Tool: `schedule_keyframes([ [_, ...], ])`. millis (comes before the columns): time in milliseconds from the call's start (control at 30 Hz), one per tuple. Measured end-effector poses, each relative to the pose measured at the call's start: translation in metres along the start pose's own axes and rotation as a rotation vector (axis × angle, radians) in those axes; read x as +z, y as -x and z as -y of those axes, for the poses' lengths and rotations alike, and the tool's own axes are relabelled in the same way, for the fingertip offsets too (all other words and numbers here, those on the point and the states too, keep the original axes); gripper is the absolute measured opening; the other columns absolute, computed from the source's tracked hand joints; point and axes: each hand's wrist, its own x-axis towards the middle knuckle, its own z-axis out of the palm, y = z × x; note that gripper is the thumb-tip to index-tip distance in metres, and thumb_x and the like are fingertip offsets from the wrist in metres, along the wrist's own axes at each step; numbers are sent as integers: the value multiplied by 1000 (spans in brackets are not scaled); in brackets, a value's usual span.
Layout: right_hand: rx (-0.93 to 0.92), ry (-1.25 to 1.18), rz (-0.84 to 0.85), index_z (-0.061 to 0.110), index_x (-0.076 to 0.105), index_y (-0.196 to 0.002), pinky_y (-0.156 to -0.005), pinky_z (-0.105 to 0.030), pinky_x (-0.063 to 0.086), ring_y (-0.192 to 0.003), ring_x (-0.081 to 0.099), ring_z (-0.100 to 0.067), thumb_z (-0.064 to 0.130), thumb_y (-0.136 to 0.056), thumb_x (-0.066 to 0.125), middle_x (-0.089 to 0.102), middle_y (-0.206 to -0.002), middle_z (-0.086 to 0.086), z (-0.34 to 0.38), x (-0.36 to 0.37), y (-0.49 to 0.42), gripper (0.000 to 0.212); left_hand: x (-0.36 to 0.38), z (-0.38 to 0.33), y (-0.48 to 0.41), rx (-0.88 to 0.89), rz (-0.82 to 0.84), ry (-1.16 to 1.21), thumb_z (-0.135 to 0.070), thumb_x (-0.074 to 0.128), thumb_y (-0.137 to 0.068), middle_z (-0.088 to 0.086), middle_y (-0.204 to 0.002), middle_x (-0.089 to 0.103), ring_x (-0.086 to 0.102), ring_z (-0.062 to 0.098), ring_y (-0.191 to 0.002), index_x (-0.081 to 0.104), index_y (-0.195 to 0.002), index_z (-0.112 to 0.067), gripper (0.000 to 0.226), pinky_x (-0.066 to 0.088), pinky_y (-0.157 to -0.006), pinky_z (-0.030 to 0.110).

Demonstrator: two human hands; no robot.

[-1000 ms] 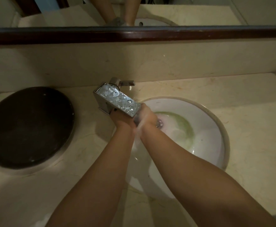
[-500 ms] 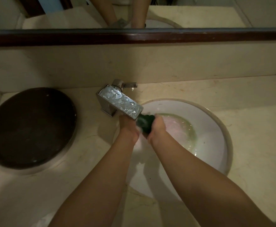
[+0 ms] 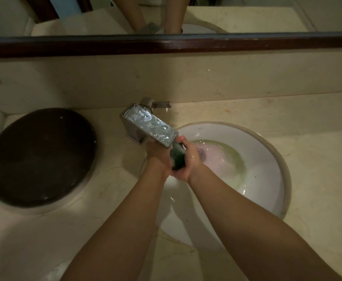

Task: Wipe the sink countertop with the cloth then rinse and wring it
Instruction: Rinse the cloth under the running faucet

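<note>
Head view, only one available.

Cloth (image 3: 178,157) is bunched into a dark green roll, clamped between both hands over the sink (image 3: 277,159), right under the faucet (image 3: 149,124) spout tip. The spout tip sits at the cloth's 11 o'clock, almost touching.

Left hand (image 3: 159,157) is curled round the cloth from 9 o'clock. Right hand (image 3: 190,159) is curled round it from 3 o'clock, fingers wrapped over the top end. Both grasp it; neither is free.

Key relation: the roll's long axis runs roughly 12 to 6, along the line between the palms, hands opposed across it. Both are equally near, so I'd say either can lead. My read is a wring needs counter-twist about that 12–6 axis, hands turning opposite ways.

Greenish water is pooled at the basin's 3 o'clock side near the drain. Can't tell if the tap is running.

The surface (image 3: 318,138) is well apart from the cloth. Step looks like rinse/wring.

Dark round cover (image 3: 40,157) is at 9 o'clock, not involved.
</note>
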Motion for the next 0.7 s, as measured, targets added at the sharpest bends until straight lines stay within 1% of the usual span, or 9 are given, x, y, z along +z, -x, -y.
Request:
schedule_keyframes([
  [67,-38,-42,14,18,72,-94,-73,-36,57,-84,65,-24,39,-59,82,69,-94,-7,-5,0,-6,43,-1,-6,3,-48,-11,8,-47,49,-82,5,-81,61,60,24,-82,56,-92,-17,33,48,-90,36],
  [133,-70,-42,-30,21,69,-93,-65,-33,57,-88,64,-26,29,-77,70,65,-103,-7,-5,4,-8,18,-5,-8,-3,-48,-32,-6,-40,31,-96,8,-80,60,59,26,-81,57,-83,-17,38,45,-85,34],
  [300,-76,-54,-83,20,57,-95,-63,-33,59,-85,64,-26,11,-89,46,62,-111,-9,-1,11,-6,15,-8,-6,-14,-5,-23,36,-34,32,-99,11,-72,58,57,26,-75,56,-79,-14,37,48,-88,41],
  [367,-65,-86,-111,17,59,-104,-81,-42,58,-93,67,-26,30,-86,50,65,-122,-9,-6,12,-15,25,-7,-8,-14,8,3,66,-33,34,-98,9,-73,63,60,26,-73,60,-85,-13,35,49,-83,38],
  [433,-40,-40,-171,19,59,-124,-102,-58,42,-103,68,-34,63,-75,52,67,-123,-13,-10,13,-25,66,-7,-10,-14,10,-27,61,-34,38,-98,7,-81,67,65,25,-78,63,-99,-15,31,52,-81,36],
  [500,-26,-40,-204,18,60,-119,-106,-64,32,-103,67,-35,63,-77,53,69,-116,-14,-8,17,-26,62,-5,-9,-18,0,-62,91,-34,39,-97,6,-87,68,66,26,-90,63,-111,-19,31,50,-93,39],
  [567,-102,-80,-293,13,57,-91,-83,-46,53,-83,66,-28,31,-87,52,67,-93,-11,0,26,-7,19,-2,-11,-19,3,-80,132,-31,34,-97,5,-84,64,64,27,-89,63,-104,-20,32,49,-92,35],
  [600,-127,-105,-339,16,52,-83,-67,-35,52,-73,60,-24,19,-85,50,59,-82,-8,4,27,-5,4,-1,-11,-18,13,-96,148,-30,32,-97,4,-77,61,64,24,-77,61,-92,-19,31,50,-79,30],
  [700,-223,-22,-321,8,59,-111,-59,-29,44,-67,53,-19,17,-90,45,52,-80,-3,9,20,-7,26,2,-9,-14,40,-76,136,-22,29,-99,0,-54,54,57,15,-43,49,-71,-19,34,46,-51,20],
])
